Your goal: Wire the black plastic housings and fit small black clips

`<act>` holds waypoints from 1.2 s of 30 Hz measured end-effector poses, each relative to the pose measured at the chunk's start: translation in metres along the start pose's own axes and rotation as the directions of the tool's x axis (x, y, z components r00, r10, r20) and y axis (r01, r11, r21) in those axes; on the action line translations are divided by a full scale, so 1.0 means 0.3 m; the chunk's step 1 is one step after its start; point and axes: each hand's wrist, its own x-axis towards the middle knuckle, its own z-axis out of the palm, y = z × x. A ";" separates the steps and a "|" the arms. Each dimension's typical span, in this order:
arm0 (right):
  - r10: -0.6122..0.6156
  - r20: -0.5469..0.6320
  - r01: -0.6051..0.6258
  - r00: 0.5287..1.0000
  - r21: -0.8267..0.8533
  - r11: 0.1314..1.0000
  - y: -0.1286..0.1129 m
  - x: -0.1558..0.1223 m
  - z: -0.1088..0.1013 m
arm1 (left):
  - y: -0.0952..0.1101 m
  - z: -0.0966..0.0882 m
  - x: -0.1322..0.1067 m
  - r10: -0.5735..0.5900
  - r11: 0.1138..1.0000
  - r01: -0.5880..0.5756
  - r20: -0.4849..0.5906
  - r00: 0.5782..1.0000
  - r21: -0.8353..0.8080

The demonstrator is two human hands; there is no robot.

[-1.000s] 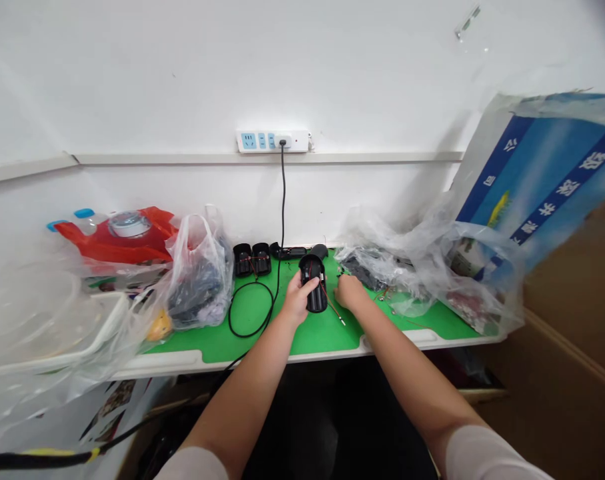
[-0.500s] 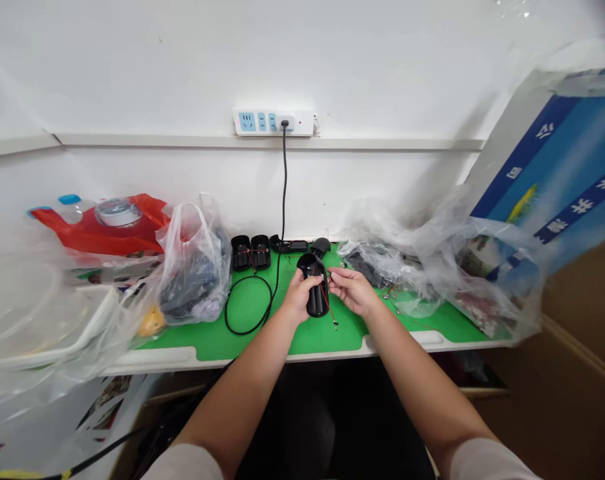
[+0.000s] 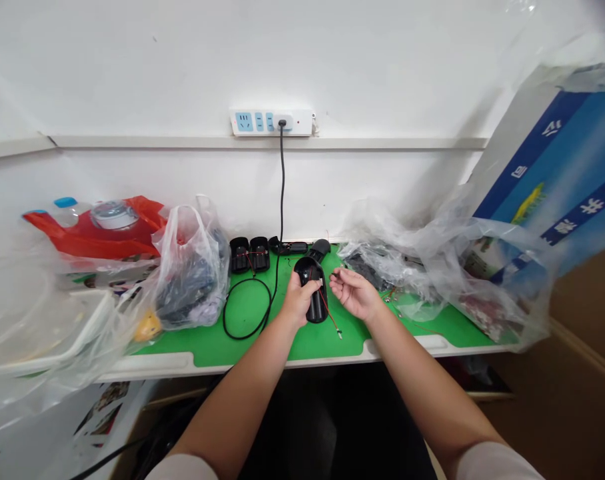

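My left hand (image 3: 296,303) is wrapped round a black cylindrical housing (image 3: 313,291), held upright over the green mat (image 3: 252,340). A thin red wire (image 3: 328,312) hangs from the housing toward the mat. My right hand (image 3: 355,293) hovers just to the right of the housing, palm turned up. Its fingertips pinch a small dark part (image 3: 335,274) that is too small to name.
Two black housings (image 3: 249,253) lie at the back of the mat. A black cable (image 3: 281,200) drops from the wall power strip (image 3: 271,122) and loops on the mat. Clear bags (image 3: 192,273) of parts sit left; more plastic (image 3: 412,260) and a blue box (image 3: 557,173) right.
My right hand rose off the mat, turned palm up and came beside the housing with a small part pinched. My left hand kept hold of the housing, tilting it slightly.
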 end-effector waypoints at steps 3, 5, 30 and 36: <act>0.017 -0.040 -0.019 0.999 -0.041 0.999 0.001 -0.003 0.007 | -0.010 -0.005 0.004 0.026 0.999 -0.027 0.005 1.000 0.021; 0.022 -0.087 -0.030 0.996 -0.092 0.995 0.002 -0.005 0.012 | -0.014 -0.008 0.007 0.042 0.999 -0.042 -0.005 0.999 0.023; -0.005 -0.131 -0.024 0.991 -0.219 0.975 0.009 -0.017 0.031 | -0.010 0.003 0.002 0.260 0.946 -0.264 0.047 0.964 0.187; -0.031 -0.132 -0.004 0.991 -0.251 0.968 0.012 -0.018 0.030 | -0.006 0.004 -0.001 0.268 0.942 -0.275 0.066 0.961 0.190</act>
